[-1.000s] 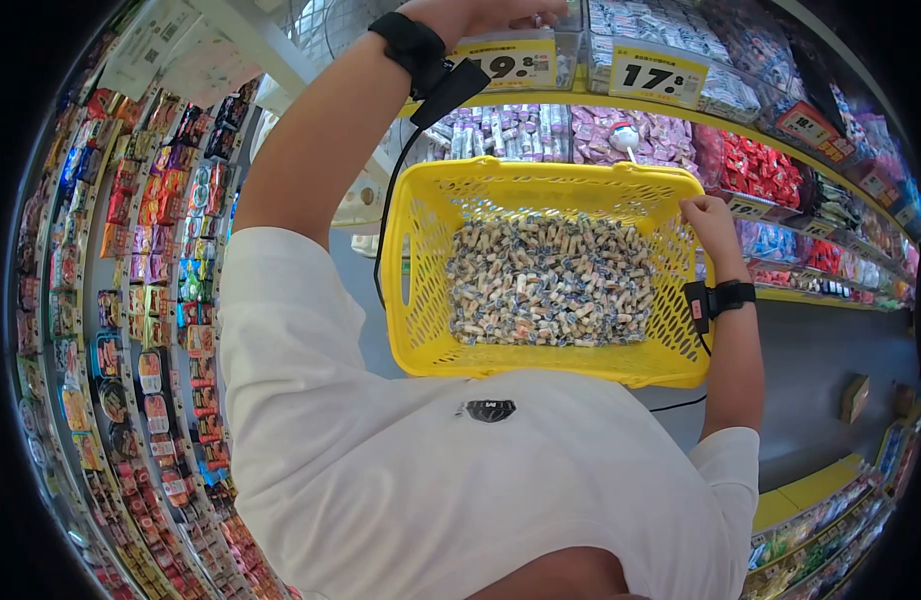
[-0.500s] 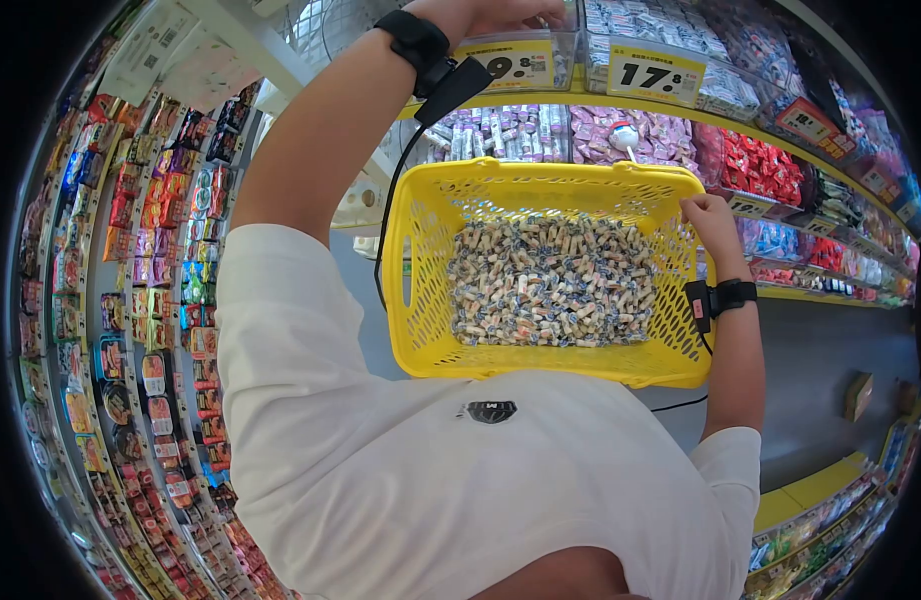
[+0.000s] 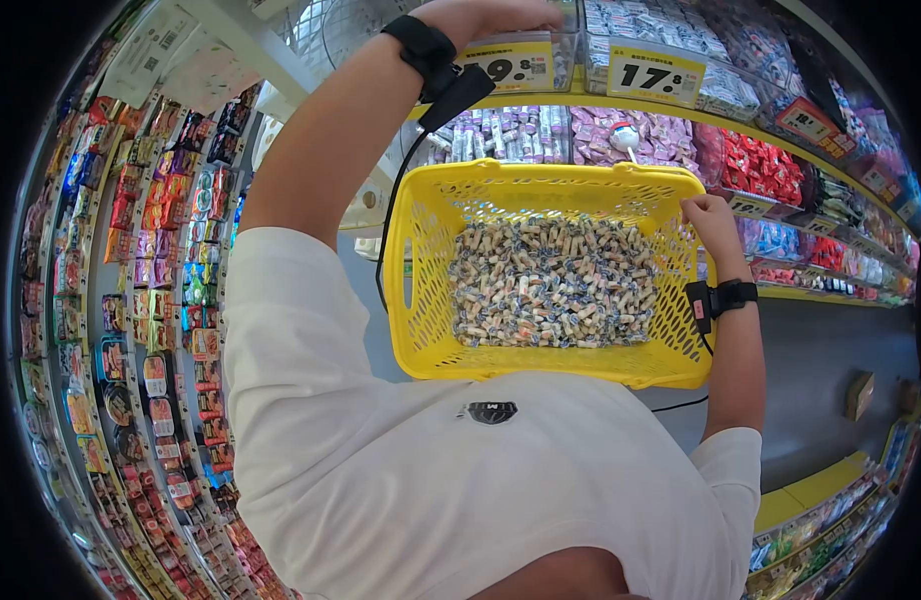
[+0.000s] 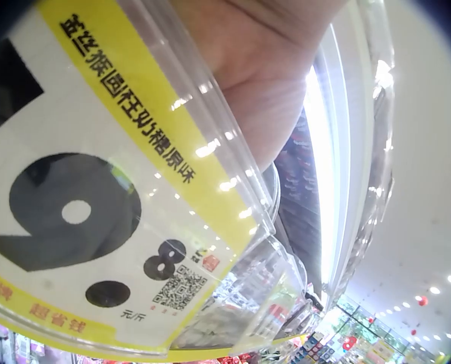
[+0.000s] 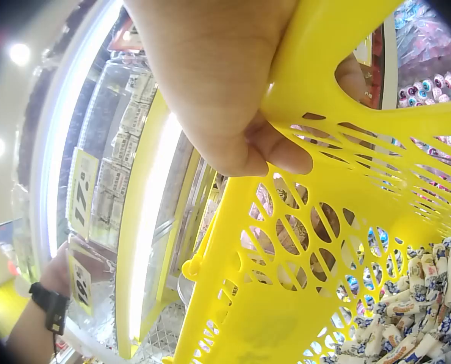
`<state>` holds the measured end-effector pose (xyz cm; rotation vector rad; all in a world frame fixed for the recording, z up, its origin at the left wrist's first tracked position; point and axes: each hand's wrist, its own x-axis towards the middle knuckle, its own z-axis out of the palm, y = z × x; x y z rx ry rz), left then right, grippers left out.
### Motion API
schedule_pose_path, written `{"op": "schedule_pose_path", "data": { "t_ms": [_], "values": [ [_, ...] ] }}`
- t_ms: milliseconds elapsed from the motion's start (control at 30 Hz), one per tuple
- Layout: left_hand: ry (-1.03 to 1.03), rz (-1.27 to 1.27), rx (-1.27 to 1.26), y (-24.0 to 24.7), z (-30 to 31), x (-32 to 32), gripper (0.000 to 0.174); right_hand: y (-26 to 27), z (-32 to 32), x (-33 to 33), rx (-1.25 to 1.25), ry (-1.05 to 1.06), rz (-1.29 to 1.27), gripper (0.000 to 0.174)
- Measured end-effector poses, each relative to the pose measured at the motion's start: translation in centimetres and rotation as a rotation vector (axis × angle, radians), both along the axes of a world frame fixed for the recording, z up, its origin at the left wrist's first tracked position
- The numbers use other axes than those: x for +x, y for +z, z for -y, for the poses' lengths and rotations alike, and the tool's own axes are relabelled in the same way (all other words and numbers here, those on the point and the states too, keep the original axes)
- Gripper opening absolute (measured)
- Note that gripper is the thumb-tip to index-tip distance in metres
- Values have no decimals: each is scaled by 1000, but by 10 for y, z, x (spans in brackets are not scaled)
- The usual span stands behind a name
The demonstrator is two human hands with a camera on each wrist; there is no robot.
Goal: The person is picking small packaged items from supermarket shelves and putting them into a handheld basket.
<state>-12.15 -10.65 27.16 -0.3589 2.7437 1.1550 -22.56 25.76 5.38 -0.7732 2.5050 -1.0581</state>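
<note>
A yellow basket (image 3: 421,350) holds a heap of small wrapped candies (image 3: 551,285). My right hand (image 3: 716,228) grips its right rim; in the right wrist view the fingers of the right hand (image 5: 218,91) curl round the yellow basket wall (image 5: 263,303). At the top edge of the head view, my left hand (image 3: 501,15) reaches over a clear bin behind a 19.8 price label (image 3: 516,68). The left wrist view has only the base of the left hand (image 4: 259,83) behind the label (image 4: 74,189); its fingers and anything in them are hidden.
Beside the left hand is a bin with a 17.8 label (image 3: 656,78). Below it, purple (image 3: 631,135) and red (image 3: 761,165) packets fill a shelf behind the basket. Snack shelves (image 3: 161,300) stand at the left, and a small box (image 3: 859,395) lies at the right.
My left hand and forearm have shifted slightly to the right over the bin, and the fingertips show less distinctly. The right hand and the basket have stayed in place.
</note>
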Motion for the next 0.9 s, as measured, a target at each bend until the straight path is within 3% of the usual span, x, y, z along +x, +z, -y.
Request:
{"op": "schedule_pose_path", "data": {
  "t_ms": [900],
  "values": [
    [-15,-108,-129,-4,6,-3,29,-5,-1,-4,-1,1,-22,35]
  ]
}}
